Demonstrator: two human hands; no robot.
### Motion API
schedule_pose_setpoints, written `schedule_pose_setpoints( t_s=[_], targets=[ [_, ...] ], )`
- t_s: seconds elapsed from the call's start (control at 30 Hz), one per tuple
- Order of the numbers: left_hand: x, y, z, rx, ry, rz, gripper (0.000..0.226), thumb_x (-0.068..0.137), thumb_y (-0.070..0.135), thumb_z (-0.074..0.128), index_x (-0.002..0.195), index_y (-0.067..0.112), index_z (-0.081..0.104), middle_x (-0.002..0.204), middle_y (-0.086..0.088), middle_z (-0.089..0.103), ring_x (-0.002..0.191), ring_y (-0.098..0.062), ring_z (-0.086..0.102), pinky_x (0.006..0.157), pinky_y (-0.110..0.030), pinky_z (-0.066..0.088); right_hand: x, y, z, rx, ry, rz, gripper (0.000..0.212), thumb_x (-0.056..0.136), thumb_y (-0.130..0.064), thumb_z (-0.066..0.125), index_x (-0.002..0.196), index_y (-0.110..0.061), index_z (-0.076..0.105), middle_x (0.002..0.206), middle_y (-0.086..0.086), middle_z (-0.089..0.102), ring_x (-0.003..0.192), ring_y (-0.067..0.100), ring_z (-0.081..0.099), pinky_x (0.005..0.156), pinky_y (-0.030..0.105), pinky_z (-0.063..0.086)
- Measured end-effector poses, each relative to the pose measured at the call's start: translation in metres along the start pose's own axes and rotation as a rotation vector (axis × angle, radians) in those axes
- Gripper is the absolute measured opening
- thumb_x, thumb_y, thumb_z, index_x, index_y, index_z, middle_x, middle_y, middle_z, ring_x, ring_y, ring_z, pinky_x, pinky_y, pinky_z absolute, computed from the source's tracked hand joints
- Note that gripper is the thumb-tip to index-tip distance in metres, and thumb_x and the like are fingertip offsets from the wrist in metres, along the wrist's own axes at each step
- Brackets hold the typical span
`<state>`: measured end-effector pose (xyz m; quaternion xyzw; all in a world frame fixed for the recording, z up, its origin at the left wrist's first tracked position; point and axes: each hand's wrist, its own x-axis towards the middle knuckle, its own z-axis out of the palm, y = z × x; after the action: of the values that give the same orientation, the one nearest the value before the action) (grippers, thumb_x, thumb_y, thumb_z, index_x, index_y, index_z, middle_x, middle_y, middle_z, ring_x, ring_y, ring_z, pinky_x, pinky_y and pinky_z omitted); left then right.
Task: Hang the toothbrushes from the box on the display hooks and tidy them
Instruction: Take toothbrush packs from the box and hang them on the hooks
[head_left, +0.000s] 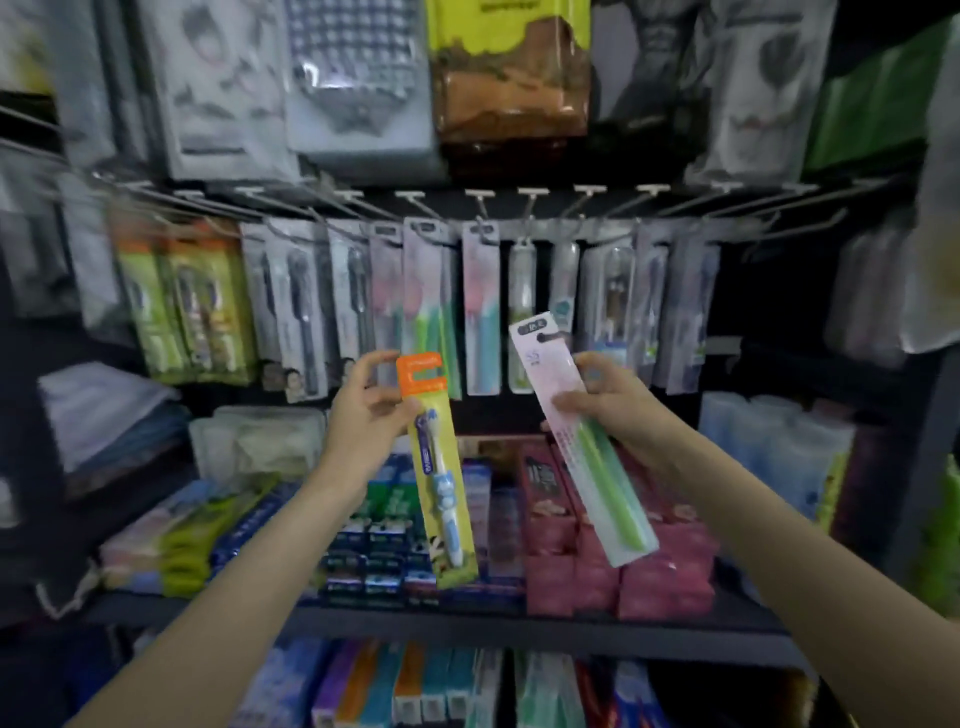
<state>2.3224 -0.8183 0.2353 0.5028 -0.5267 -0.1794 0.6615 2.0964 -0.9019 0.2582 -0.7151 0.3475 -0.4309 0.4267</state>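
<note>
Seen from the head camera, a person stands before a shop display, each bare hand holding a packaged toothbrush below a row of metal display hooks (483, 208). The left hand (363, 410) pinches a child's toothbrush in a yellow card with an orange hanger tab (439, 467) near its top, thumb and fingers closed on the card's left edge; the pack hangs nearly upright, its foot leaning slightly right. The right hand (605, 402) is wrapped around the upper half of a pale pink pack holding a green toothbrush (582, 447), which tilts with its top toward the hooks and its lower end down to the right. The two packs are near each other but apart. Behind them, hung toothbrush packs (415, 301) fill most of the hook rail (detail is blurred toward the left and right ends). Beneath the hands a dark shelf (467, 618) carries boxed toothpaste (374, 545) at centre and pink cartons (649, 571) toward its right end. Larger bagged goods (358, 78) hang along the top edge of the display.
</note>
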Motion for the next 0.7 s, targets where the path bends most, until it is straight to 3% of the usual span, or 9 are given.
schedule_pose_setpoints(
  t_s=[0.07,0.13,0.23,0.3,0.37,0.43,0.5,0.6,0.7],
  targets=[
    [0.009,0.000,-0.021,0.009,0.020,-0.008,0.040,0.087,-0.002,0.057,0.115,0.023,0.044,0.078,-0.008,0.061,0.082,-0.023,0.062,0.075,-0.042,0.051,0.019,-0.012,0.019,-0.035,0.013,-0.027,0.019,0.086,-0.004,0.063,0.097,-0.017,0.056,0.085,0.005,0.067,0.063,0.016,0.068,0.058,0.030,0.056],
    [0.018,-0.004,-0.041,-0.011,0.040,-0.025,0.040,0.087,-0.002,0.057,0.118,0.020,0.045,0.078,-0.007,0.061,0.083,-0.024,0.062,0.070,-0.036,0.053,0.040,-0.024,0.040,-0.143,0.033,-0.067,0.016,0.085,-0.010,0.066,0.099,-0.016,0.060,0.099,0.003,0.064,0.079,0.017,0.065,0.077,0.036,0.055],
    [0.029,-0.011,-0.065,-0.022,0.035,-0.072,0.040,0.087,-0.002,0.057,0.119,0.018,0.046,0.076,-0.004,0.061,0.078,-0.017,0.061,0.067,-0.030,0.052,0.071,-0.045,0.070,-0.239,0.023,-0.084,0.027,0.082,-0.014,0.070,0.107,-0.008,0.062,0.115,0.006,0.061,0.095,0.023,0.063,0.090,0.040,0.051],
    [0.035,-0.017,-0.079,-0.010,0.021,-0.097,0.039,0.086,-0.004,0.057,0.115,0.019,0.047,0.072,-0.005,0.058,0.078,-0.019,0.060,0.078,-0.042,0.053,0.092,-0.057,0.086,-0.254,0.030,-0.089,0.033,0.080,-0.013,0.071,0.111,-0.007,0.062,0.121,0.013,0.061,0.098,0.029,0.063,0.090,0.044,0.052],
    [0.040,-0.021,-0.092,0.000,0.018,-0.100,0.040,0.084,-0.006,0.058,0.112,0.021,0.048,0.072,-0.006,0.057,0.081,-0.021,0.059,0.085,-0.047,0.050,0.110,-0.069,0.099,-0.233,0.057,-0.109,0.037,0.081,-0.010,0.069,0.117,-0.005,0.059,0.123,0.012,0.059,0.096,0.027,0.063,0.082,0.035,0.054],
    [0.045,-0.024,-0.102,0.011,0.008,-0.095,0.041,0.084,-0.006,0.059,0.110,0.024,0.048,0.079,-0.010,0.060,0.087,-0.025,0.060,0.085,-0.046,0.050,0.125,-0.077,0.109,-0.217,0.134,-0.136,0.044,0.083,-0.010,0.068,0.124,-0.004,0.054,0.126,0.007,0.056,0.103,0.023,0.059,0.088,0.031,0.050],
    [0.051,-0.025,-0.109,0.011,-0.003,-0.094,0.042,0.083,-0.004,0.060,0.114,0.023,0.049,0.084,-0.012,0.060,0.092,-0.027,0.060,0.084,-0.045,0.051,0.134,-0.078,0.115,-0.149,0.225,-0.145,0.042,0.085,-0.011,0.065,0.124,-0.005,0.051,0.123,0.003,0.055,0.109,0.022,0.055,0.100,0.037,0.044],
    [0.060,-0.027,-0.113,0.025,-0.030,-0.085,0.043,0.084,-0.002,0.061,0.114,0.026,0.048,0.084,-0.011,0.060,0.091,-0.026,0.061,0.084,-0.042,0.051,0.141,-0.067,0.123,-0.016,0.317,-0.118,0.034,0.087,-0.012,0.062,0.119,-0.008,0.051,0.126,0.010,0.055,0.112,0.028,0.055,0.100,0.045,0.045],
    [0.066,-0.027,-0.111,0.025,-0.057,-0.069,0.042,0.084,-0.001,0.061,0.114,0.026,0.048,0.089,-0.018,0.062,0.093,-0.029,0.061,0.086,-0.042,0.051,0.142,-0.061,0.128,0.041,0.348,-0.104,0.027,0.087,-0.015,0.062,0.112,-0.008,0.053,0.119,0.010,0.059,0.108,0.027,0.058,0.096,0.042,0.048]
  ],
)
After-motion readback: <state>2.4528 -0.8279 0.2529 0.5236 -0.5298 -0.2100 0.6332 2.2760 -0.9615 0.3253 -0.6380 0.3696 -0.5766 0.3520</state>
